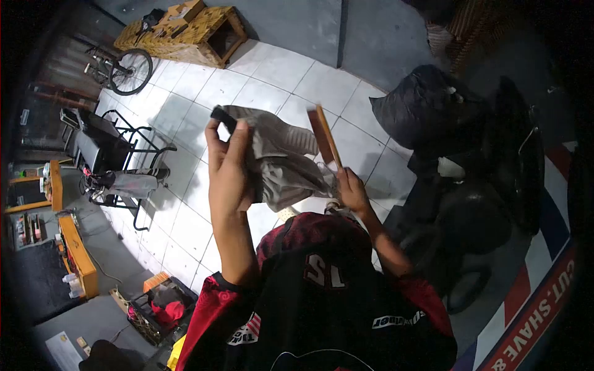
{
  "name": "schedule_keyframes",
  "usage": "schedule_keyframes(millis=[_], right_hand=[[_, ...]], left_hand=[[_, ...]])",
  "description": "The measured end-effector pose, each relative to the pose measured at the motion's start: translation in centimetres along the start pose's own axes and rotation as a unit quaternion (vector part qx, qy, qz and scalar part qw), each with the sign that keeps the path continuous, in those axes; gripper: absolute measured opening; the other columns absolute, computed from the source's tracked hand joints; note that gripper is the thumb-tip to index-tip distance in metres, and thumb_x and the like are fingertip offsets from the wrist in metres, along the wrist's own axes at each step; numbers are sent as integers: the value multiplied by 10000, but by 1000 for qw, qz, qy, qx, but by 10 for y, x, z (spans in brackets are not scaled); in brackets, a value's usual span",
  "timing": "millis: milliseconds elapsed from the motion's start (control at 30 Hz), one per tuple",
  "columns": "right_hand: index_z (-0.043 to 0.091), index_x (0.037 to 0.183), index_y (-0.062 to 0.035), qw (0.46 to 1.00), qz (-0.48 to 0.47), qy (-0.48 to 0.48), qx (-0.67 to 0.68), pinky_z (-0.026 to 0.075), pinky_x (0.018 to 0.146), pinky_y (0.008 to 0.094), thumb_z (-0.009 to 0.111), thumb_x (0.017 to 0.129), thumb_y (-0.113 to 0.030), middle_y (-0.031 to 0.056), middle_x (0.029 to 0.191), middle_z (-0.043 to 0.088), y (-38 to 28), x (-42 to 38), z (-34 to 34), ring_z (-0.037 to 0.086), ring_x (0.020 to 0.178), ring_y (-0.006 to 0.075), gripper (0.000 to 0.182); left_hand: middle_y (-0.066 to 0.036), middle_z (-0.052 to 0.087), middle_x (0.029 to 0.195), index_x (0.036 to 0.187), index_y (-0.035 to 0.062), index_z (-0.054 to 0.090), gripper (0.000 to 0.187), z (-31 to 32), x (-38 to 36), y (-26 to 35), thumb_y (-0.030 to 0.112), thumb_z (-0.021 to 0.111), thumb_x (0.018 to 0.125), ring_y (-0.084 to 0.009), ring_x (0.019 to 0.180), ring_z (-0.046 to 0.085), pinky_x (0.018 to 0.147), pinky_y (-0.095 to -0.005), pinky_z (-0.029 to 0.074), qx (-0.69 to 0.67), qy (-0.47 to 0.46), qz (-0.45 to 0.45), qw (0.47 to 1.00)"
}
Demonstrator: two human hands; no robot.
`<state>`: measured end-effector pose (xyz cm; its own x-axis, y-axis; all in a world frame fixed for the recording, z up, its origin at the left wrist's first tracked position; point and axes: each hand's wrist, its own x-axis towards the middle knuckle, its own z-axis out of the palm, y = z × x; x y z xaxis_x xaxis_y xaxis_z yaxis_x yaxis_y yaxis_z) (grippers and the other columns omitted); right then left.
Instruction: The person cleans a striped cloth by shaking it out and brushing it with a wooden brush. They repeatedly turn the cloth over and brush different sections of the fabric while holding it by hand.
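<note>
My left hand (pixel 230 162) is raised in front of my chest, thumb and fingers pinched on a grey cloth (pixel 281 179) near its black strip (pixel 224 117). The cloth hangs in loose folds between my hands, with a ribbed patch on its right side. To its right, my right hand (pixel 354 193) is closed round the lower end of a brush (pixel 324 137). This brush has a thin wooden back and a row of reddish-brown bristles facing the cloth. A narrow gap separates the bristles from the ribbed patch.
A black barber chair (pixel 102 148) stands at the left on white floor tiles (pixel 260 77). Behind it are a bicycle wheel (pixel 130 72) and a low table (pixel 204 37). A black plastic bag (pixel 421 105) bulges at the right. Wooden shelves (pixel 79 256) line the left wall.
</note>
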<state>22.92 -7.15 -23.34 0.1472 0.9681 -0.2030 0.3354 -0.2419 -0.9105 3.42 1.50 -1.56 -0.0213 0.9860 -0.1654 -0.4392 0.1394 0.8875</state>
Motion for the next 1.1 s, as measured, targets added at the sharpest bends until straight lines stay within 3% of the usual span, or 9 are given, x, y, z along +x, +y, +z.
schedule_keyframes(millis=[33,133,200,400,633,800,967,1033,1100], right_hand=[[484,920,11,990,78,-24,116,417,558,349,358,938,-255,135,637,497,-46,-5,-2,523,573,234,295],[476,937,13,973,-145,-51,170,403,581,307,362,941,-226,102,667,470,-106,-17,6,478,607,178,264],[490,907,-10,977,-137,-68,147,407,555,342,371,918,-203,105,661,505,-104,-14,19,501,570,202,227],[532,932,38,974,-183,-119,-56,433,662,373,406,914,-195,159,774,559,51,22,55,538,700,253,265],[539,893,24,945,-15,-132,-299,440,654,376,410,912,-223,180,761,555,122,12,25,554,708,286,280],[516,953,1,999,39,10,-4,440,579,364,414,911,-220,167,710,533,-6,12,9,533,607,307,248],[487,942,8,978,-197,-33,59,418,570,315,388,932,-227,115,704,497,-98,-20,14,503,596,244,256],[466,975,23,961,-156,-148,173,417,613,326,373,945,-248,115,802,534,-76,-18,30,525,671,217,288],[506,1024,20,964,-240,-76,-81,447,667,361,454,902,-194,164,920,567,-24,-7,51,577,753,263,252]], left_hand=[[-69,508,925,1208,60,291,395,3,-2,-3,126,515,889,-112,768,504,647,-240,441,24,-14,-4,1000],[-89,540,964,1174,61,379,323,3,-3,-14,119,512,885,-135,841,551,684,-252,464,72,-59,-7,996],[-78,547,980,1168,76,422,290,5,-6,-13,110,496,890,-118,835,547,678,-233,461,98,-69,2,993],[-83,527,1004,1251,42,371,396,1,-12,13,53,481,871,-147,888,533,749,-259,452,-10,-25,36,999],[-135,537,1034,1221,-9,413,393,-16,-11,5,87,511,853,-194,945,549,815,-307,450,43,13,40,998],[-53,563,848,973,28,525,253,-8,-9,-5,236,592,846,-127,754,543,624,-229,435,78,45,-11,996],[-4,522,773,881,55,464,148,3,-11,-9,115,592,839,-58,641,478,547,-182,379,106,-44,40,993],[16,502,736,843,57,441,152,0,-9,-4,81,591,833,-33,607,436,523,-165,345,151,-93,84,980],[33,485,720,798,59,436,159,-5,-9,6,61,593,822,-19,605,398,529,-154,313,225,-123,120,959]])
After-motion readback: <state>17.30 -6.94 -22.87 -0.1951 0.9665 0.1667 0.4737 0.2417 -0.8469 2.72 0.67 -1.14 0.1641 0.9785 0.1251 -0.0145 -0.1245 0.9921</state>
